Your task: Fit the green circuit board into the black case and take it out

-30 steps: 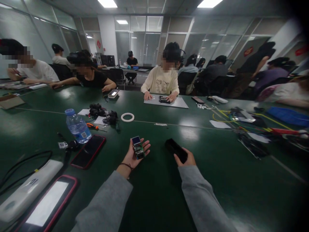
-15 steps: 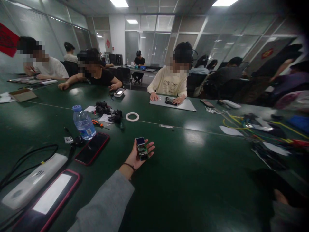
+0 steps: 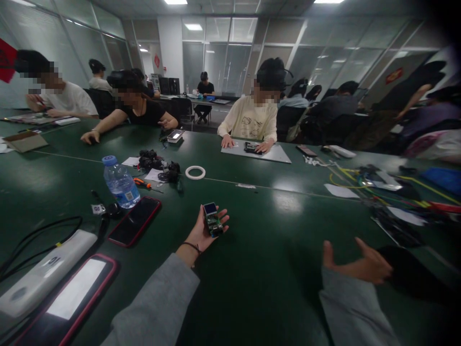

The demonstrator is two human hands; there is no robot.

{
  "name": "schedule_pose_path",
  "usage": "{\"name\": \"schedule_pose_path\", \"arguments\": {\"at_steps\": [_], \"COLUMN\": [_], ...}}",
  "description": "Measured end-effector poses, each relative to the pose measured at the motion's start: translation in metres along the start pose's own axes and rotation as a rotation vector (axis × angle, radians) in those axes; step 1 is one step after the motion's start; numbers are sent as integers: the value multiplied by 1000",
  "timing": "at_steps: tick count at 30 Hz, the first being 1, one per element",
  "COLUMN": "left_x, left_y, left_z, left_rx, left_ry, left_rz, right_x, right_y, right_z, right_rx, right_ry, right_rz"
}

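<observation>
1. The long dark green table [image 3: 252, 269] carries everything; co-workers sit along its far edge.
2. The person's right hand [image 3: 360, 264], in a grey sleeve, hovers low on the right with fingers spread apart and thumb raised, holding nothing. A dark shape just beside it is too blurred to identify.
3. The person's left hand [image 3: 205, 233] lies palm-up above the table, fingers loosely spread and cradling rather than gripping.
4. Left of it lie a black smartphone in a red case [image 3: 135, 221] and a clear plastic water bottle with a blue cap [image 3: 120, 182] — both apart from the hand.
5. On the left palm rests the small green circuit board with a blue-lit square screen [image 3: 211, 220]. It is probably light and stiff but fragile — the bare components and screen look best avoided, so the long edges seem the safest hold.
</observation>
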State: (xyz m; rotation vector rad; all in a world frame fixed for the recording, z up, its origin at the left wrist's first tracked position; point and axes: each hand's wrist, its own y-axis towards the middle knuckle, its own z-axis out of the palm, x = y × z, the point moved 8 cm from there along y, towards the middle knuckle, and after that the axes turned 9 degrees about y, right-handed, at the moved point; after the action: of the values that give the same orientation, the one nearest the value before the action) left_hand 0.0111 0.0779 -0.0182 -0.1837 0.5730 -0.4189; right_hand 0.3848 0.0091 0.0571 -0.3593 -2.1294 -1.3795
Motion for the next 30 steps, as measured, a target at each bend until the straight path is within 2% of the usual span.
{"name": "schedule_pose_path", "arguments": {"at_steps": [3,5,8,10,13,20,25,30], "left_x": [1,0,1,2,3,6,8,6], "left_y": [1,1,2,4,6,7,2,3], "left_z": [-1,-2,-3,-4,-6,-6,-2,-6], "left_rx": [-24,-53,-86,-83,-62,-34,-78,-127], "left_ry": [13,34,88,127,151,117,168,162], "left_rz": [-2,2,-13,-25,-13,-26,-90,-59], "right_x": [82,138,204,228,238,217,215,219], "right_y": [-47,-85,-133,-154,-167,-164,-162,-158], "right_z": [50,76,98,104,110,128,131,128], "right_rx": [193,340,484,521,558,646,603,597], "right_ry": [132,261,409,461,489,566,662,743], "right_rz": [-220,-317,-419,-445,-430,-309,-306,-298]}}
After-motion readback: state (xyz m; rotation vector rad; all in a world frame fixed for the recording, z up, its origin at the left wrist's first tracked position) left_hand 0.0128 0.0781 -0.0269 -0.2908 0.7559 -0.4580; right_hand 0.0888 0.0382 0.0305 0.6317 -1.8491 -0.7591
